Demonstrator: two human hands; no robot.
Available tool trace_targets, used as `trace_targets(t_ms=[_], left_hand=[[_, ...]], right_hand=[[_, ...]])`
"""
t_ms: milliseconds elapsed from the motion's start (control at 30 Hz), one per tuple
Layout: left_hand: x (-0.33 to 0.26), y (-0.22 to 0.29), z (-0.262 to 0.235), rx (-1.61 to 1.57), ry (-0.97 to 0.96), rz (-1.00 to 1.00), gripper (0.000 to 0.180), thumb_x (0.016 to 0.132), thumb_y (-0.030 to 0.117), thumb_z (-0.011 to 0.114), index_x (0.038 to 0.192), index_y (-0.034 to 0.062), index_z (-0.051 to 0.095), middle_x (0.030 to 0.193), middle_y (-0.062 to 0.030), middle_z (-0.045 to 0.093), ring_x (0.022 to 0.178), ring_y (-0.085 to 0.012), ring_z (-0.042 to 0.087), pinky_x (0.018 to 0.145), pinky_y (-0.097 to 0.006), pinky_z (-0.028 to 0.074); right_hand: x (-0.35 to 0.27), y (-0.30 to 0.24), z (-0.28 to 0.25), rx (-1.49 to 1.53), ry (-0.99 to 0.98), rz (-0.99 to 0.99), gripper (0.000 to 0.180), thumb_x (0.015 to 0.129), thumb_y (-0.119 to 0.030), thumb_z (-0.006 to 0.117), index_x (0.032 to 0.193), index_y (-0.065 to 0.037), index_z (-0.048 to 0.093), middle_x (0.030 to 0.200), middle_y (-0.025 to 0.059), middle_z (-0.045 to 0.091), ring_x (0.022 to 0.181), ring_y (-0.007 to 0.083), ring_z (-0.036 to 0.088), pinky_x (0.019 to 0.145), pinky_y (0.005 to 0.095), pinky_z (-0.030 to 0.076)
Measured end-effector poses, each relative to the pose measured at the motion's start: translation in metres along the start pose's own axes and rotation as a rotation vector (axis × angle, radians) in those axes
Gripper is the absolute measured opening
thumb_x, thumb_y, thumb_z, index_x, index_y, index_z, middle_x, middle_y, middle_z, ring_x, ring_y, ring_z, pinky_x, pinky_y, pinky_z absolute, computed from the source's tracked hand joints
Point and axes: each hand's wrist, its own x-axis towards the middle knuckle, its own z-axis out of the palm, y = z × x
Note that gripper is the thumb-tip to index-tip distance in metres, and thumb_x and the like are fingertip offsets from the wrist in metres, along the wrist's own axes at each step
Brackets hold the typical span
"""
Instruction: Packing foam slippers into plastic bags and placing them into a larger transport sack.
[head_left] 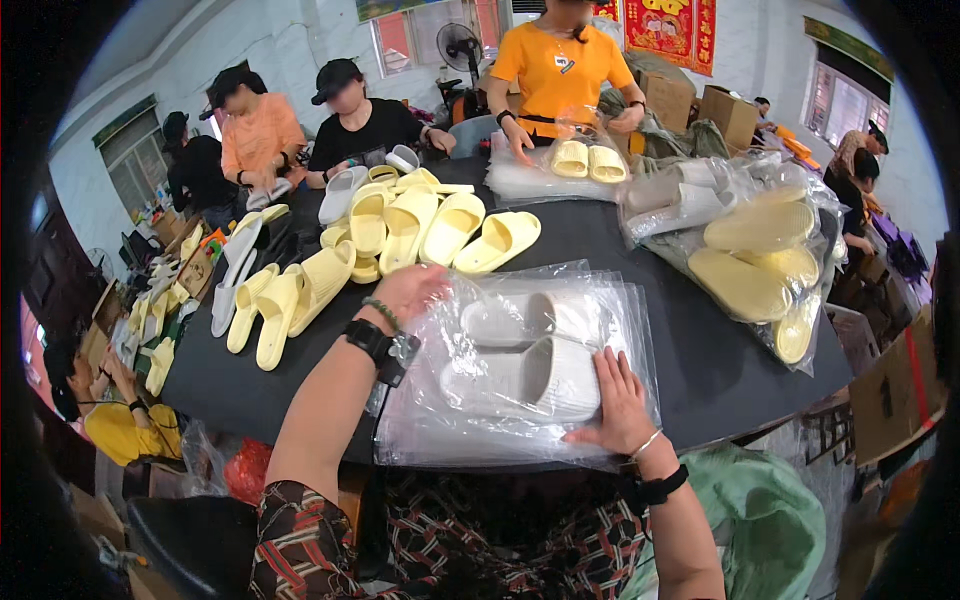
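Observation:
A pair of pale grey slide slippers [565,378] lies inside a clear plastic bag [430,400], on top of a stack of flat clear bags [480,446] near the table's front edge. My left hand [415,292] grips the bag's upper left edge, its fingertips partly behind the film. At the other end, my right hand [622,402] rests against the rounded side of the slippers with its fingers stretched out and apart. Loose pale yellow slippers [405,225] lie in a group just beyond my left hand.
Bagged yellow and grey slippers [750,240] are piled at the right of the dark table [690,385]. Across it, a person in an orange shirt [560,70] handles a bagged yellow pair [590,160]. Other people work at the far left. A green sack [750,510] stands below the right edge.

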Motion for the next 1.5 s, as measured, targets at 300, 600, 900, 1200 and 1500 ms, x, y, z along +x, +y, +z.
trace_targets(t_ms=[300, 600, 900, 1200, 1500], left_hand=[[-0.054, -0.011, -0.011, -0.509, -0.288, -0.015, 0.046, 0.105, 0.034, 0.041, 0.137, 0.0017, 0.046, 0.131, -0.0237, 0.057, 0.12, -0.0368, 0.057, 0.104, -0.042, 0.046], [-0.06, -0.051, -0.006, 0.395, -0.524, 0.1, 0.048, 0.095, 0.016, 0.059, 0.139, -0.0014, 0.047, 0.13, -0.0177, 0.059, 0.117, -0.0276, 0.059, 0.101, -0.036, 0.047], [-0.03, -0.029, 0.084, 1.204, -0.738, 0.732, 0.074, 0.091, 0.028, 0.068, 0.151, 0.0058, 0.032, 0.155, -0.0214, 0.031, 0.144, -0.0372, 0.03, 0.118, -0.043, 0.027], [0.012, -0.065, 0.103, 1.293, -0.714, 0.96, 0.044, 0.084, 0.02, 0.066, 0.125, 0.0053, 0.06, 0.13, -0.0213, 0.057, 0.129, -0.0404, 0.046, 0.111, -0.048, 0.035], [-0.025, -0.04, -0.005, 1.006, -0.528, 0.521, 0.027, 0.082, 0.019, 0.063, 0.107, 0.0089, 0.07, 0.116, -0.0184, 0.063, 0.108, -0.038, 0.058, 0.097, -0.046, 0.045]], right_hand=[[-0.001, 0.005, 0.002, 0.0, 0.011, 0.044, 0.142, 0.051, -0.07, 0.082, 0.154, 0.0, 0.014, 0.159, 0.027, 0.018, 0.148, 0.0427, 0.014, 0.118, 0.0523, 0.018], [0.002, 0.005, 0.0, 0.039, 0.012, 0.031, 0.146, 0.05, -0.068, 0.084, 0.155, 0.001, 0.009, 0.159, 0.0257, 0.018, 0.149, 0.042, 0.013, 0.118, 0.0527, 0.017], [0.001, 0.006, 0.0, 0.048, -0.018, 0.037, 0.149, 0.051, -0.066, 0.085, 0.153, 0.005, 0.004, 0.159, 0.0256, 0.017, 0.149, 0.0432, 0.011, 0.118, 0.0525, 0.016], [0.001, 0.006, -0.001, 0.051, -0.028, 0.055, 0.149, 0.053, -0.069, 0.083, 0.154, 0.003, 0.001, 0.16, 0.0276, 0.009, 0.15, 0.0413, 0.006, 0.12, 0.0506, 0.013], [0.004, 0.008, 0.005, -0.026, -0.169, 0.077, 0.148, 0.056, -0.081, 0.072, 0.155, 0.002, 0.001, 0.16, 0.0281, 0.008, 0.15, 0.0406, 0.003, 0.12, 0.0488, 0.007]])
